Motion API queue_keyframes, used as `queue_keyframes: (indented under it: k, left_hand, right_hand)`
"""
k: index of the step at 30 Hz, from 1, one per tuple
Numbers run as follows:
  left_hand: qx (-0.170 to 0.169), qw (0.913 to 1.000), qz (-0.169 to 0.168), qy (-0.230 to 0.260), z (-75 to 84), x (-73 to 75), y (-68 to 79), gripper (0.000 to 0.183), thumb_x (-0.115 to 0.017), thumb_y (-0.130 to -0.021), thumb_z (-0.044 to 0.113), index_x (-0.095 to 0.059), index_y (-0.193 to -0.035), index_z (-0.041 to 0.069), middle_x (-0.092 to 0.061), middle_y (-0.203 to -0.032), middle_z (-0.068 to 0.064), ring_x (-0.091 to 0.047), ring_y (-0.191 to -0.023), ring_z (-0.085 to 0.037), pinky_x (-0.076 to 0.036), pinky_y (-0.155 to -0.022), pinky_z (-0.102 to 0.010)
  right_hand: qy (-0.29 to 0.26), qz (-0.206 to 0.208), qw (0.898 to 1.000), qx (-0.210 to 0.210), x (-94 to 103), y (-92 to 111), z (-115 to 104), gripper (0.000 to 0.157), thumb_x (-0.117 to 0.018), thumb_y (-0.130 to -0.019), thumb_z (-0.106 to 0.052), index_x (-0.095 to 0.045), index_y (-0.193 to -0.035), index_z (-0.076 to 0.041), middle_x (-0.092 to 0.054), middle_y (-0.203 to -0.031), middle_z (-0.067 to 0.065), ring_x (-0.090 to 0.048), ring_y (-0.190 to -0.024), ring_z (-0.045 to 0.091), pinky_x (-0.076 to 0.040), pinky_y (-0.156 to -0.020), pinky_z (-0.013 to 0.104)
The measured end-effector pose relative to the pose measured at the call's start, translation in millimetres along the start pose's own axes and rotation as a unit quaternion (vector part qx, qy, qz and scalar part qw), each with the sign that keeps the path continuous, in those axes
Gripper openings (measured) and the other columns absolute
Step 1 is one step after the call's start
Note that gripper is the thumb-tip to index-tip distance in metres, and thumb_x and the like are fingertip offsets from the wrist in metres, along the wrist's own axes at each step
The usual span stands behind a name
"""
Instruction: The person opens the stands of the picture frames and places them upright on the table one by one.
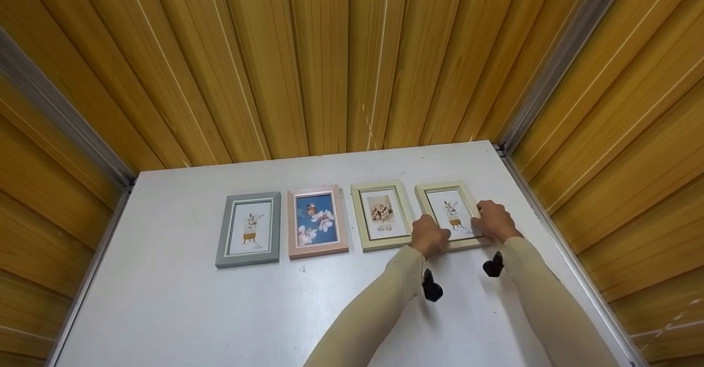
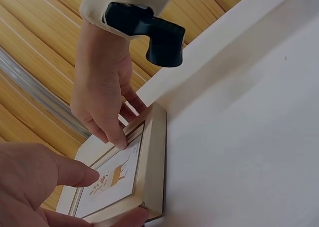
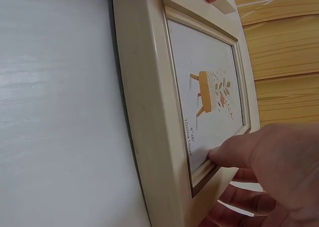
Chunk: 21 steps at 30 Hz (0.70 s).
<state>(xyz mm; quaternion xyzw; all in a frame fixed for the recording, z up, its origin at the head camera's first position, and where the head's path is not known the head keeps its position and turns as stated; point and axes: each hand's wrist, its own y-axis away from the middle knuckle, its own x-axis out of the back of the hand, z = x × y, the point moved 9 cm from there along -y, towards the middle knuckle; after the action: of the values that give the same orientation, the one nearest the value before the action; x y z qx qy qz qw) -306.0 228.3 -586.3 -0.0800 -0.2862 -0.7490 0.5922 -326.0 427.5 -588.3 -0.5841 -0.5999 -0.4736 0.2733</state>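
Both hands are at the cream picture frame (image 1: 450, 208) at the right end of a row on a white board (image 1: 247, 312). The left hand (image 1: 430, 236) grips its lower left side, with the thumb (image 2: 82, 174) over the front. Opposite, the right hand (image 1: 496, 221) holds the right side, its thumb (image 3: 232, 152) pressed at the inner border and its fingers round the outer edge. Inside the frame is a print of a plant in an orange pot on legs. In the right wrist view a thin dark line runs between the frame's lower side and the board.
Left of the held frame are another cream frame (image 1: 383, 215) with a bouquet picture, a pink frame (image 1: 319, 222) with blossoms and a grey-green frame (image 1: 248, 229). Yellow wood-look panels (image 1: 319, 64) with metal corner strips surround the board. Black mounts (image 1: 433, 286) hang at both wrists.
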Motion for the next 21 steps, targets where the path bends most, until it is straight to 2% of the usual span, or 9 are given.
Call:
queue_keyframes:
  k: [2, 5, 7, 9, 12, 16, 19, 21]
  left_hand:
    - [-0.001, 0.9999, 0.009, 0.012, 1.1, 2.6, 2.3, 0.022, -0.075, -0.085, 0.006, -0.059, -0.071, 0.008, -0.053, -0.068, -0.003, -0.049, -0.060, -0.018, -0.039, -0.052, -0.031]
    - [-0.007, 0.9994, 0.023, 0.027, 2.6, 6.5, 4.5, 0.010, -0.076, -0.084, 0.006, -0.067, -0.087, 0.001, -0.063, -0.081, -0.007, -0.054, -0.071, -0.019, -0.049, -0.062, -0.034]
    - [-0.016, 0.9989, 0.031, 0.030, 3.3, 8.5, 4.7, 0.023, -0.076, -0.084, 0.007, -0.070, -0.103, -0.004, -0.069, -0.097, -0.012, -0.062, -0.086, -0.022, -0.055, -0.075, -0.037]
    - [-0.024, 0.9985, 0.036, 0.033, 3.3, 9.9, 4.1, 0.039, -0.076, -0.084, 0.008, -0.067, -0.120, -0.007, -0.069, -0.116, -0.018, -0.065, -0.106, -0.028, -0.054, -0.092, -0.042]
    - [-0.045, 0.9977, 0.044, 0.025, 6.0, 12.8, 3.0, 0.046, -0.075, -0.085, 0.009, -0.065, -0.127, -0.008, -0.067, -0.126, -0.022, -0.061, -0.122, -0.036, -0.051, -0.101, -0.045]
    - [-0.072, 0.9957, 0.053, 0.021, 10.0, 17.0, 2.1, 0.045, -0.074, -0.088, 0.012, -0.065, -0.128, -0.007, -0.068, -0.127, -0.021, -0.062, -0.122, -0.035, -0.051, -0.102, -0.044]
    - [-0.097, 0.9928, 0.063, 0.032, 12.4, 20.2, 1.7, 0.034, -0.075, -0.088, 0.012, -0.067, -0.115, -0.008, -0.071, -0.107, -0.018, -0.067, -0.102, -0.029, -0.055, -0.088, -0.040]
    - [-0.112, 0.9903, 0.071, 0.041, 13.4, 22.5, 2.0, 0.028, -0.075, -0.088, 0.011, -0.067, -0.107, -0.008, -0.067, -0.092, -0.013, -0.063, -0.088, -0.025, -0.052, -0.077, -0.038]
  right_hand:
    - [-0.007, 0.000, 1.000, -0.003, 0.3, -0.3, 1.2, 0.041, -0.061, -0.096, -0.012, -0.056, -0.128, 0.012, -0.066, -0.114, 0.028, -0.059, -0.091, 0.035, -0.050, -0.084, 0.056]
    - [-0.014, 0.007, 1.000, -0.003, 3.2, -0.7, 0.8, 0.042, -0.060, -0.097, -0.013, -0.055, -0.131, 0.012, -0.066, -0.114, 0.028, -0.060, -0.092, 0.035, -0.050, -0.083, 0.055]
    - [-0.017, 0.015, 1.000, -0.001, 5.9, -0.4, -0.3, 0.044, -0.060, -0.097, -0.014, -0.054, -0.132, 0.011, -0.067, -0.114, 0.027, -0.060, -0.092, 0.035, -0.050, -0.082, 0.054]
    - [-0.019, 0.024, 1.000, 0.002, 8.4, 0.1, -1.9, 0.044, -0.060, -0.097, -0.015, -0.054, -0.133, 0.010, -0.067, -0.112, 0.027, -0.061, -0.090, 0.034, -0.050, -0.079, 0.053]
    - [-0.024, 0.046, 0.999, 0.006, 12.2, 0.7, -3.7, 0.045, -0.060, -0.098, -0.016, -0.053, -0.135, 0.009, -0.066, -0.113, 0.027, -0.062, -0.092, 0.036, -0.051, -0.078, 0.052]
    - [-0.033, 0.087, 0.996, 0.016, 19.0, 2.1, -8.2, 0.048, -0.060, -0.098, -0.015, -0.052, -0.138, 0.010, -0.065, -0.114, 0.029, -0.064, -0.096, 0.041, -0.051, -0.079, 0.055]
    - [-0.039, 0.119, 0.992, 0.022, 24.4, 4.7, -12.3, 0.050, -0.061, -0.098, -0.015, -0.050, -0.140, 0.010, -0.063, -0.114, 0.031, -0.063, -0.099, 0.044, -0.051, -0.080, 0.057]
    - [-0.043, 0.138, 0.989, 0.023, 27.3, 6.8, -14.2, 0.050, -0.061, -0.099, -0.015, -0.050, -0.141, 0.009, -0.061, -0.115, 0.031, -0.062, -0.101, 0.045, -0.050, -0.082, 0.058]
